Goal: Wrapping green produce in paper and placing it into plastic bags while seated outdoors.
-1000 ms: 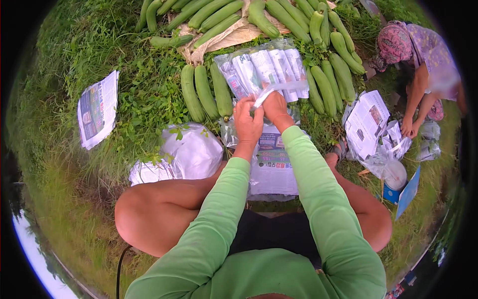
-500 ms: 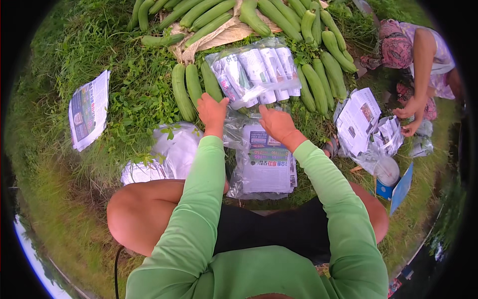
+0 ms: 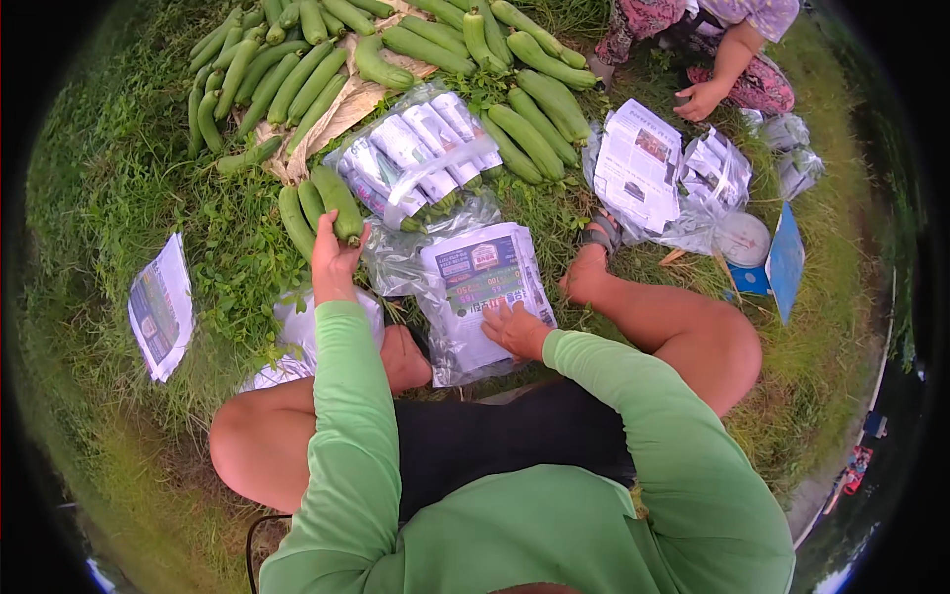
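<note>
My left hand is closed around the near end of a green loofah gourd, which lies beside two more on the grass. My right hand rests with fingers spread on a stack of newspaper sheets in front of my crossed legs. Clear plastic sticks out from under the stack. Just beyond it lies a clear plastic bag with several newspaper-wrapped rolls side by side; the ends of some green gourds show at its edges.
Many loofah gourds are heaped at the far side, partly on brown paper. Another person's hand is at the far right, near newspapers and a round scale. More newspaper lies at left, and white plastic by my left knee.
Both hands have left the bag of wrapped rolls. My left hand now grips a gourd; my right hand has come back onto the newspaper stack. The view has shifted, and the other person's hands have moved.
</note>
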### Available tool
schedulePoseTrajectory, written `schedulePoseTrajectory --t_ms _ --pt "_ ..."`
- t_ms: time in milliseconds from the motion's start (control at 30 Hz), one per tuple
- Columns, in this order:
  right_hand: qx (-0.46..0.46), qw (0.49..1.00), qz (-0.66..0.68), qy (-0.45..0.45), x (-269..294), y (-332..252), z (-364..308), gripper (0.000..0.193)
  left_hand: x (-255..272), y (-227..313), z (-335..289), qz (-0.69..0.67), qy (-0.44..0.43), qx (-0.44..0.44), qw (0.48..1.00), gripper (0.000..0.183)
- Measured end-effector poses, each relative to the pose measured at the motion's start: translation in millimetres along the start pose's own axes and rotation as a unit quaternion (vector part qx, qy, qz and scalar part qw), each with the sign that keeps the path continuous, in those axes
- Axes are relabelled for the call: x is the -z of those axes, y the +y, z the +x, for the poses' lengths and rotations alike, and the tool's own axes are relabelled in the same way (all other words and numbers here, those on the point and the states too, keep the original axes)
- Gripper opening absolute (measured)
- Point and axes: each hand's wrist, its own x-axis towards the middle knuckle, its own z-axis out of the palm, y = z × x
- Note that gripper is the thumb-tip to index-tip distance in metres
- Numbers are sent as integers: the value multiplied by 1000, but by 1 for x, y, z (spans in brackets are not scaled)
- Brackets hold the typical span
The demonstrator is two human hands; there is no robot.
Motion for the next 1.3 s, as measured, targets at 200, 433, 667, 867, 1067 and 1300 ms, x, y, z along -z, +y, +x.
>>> schedulePoseTrajectory --t_ms 200,433,667,867,1067,1300 --pt "-29 999 15 41 -28 1 6 37 -28 -26 -70 -26 -259 -203 944 60" --pt "4 996 64 63 -40 -8 5 17 -70 -98 -110 260 -408 -40 875 80" --pt "-7 996 71 46 -31 -24 2 17 7 -213 -85 469 -343 15 814 84" --pt "3 986 162 32 -16 -17 -3 15 45 -223 -57 573 -332 -95 744 87" --pt "-58 971 214 85 -11 9 -4 17 31 -199 -44 628 -353 -100 686 85" --pt "-101 963 210 138 0 4 -7 17 35 -200 -28 627 -378 -133 668 84"
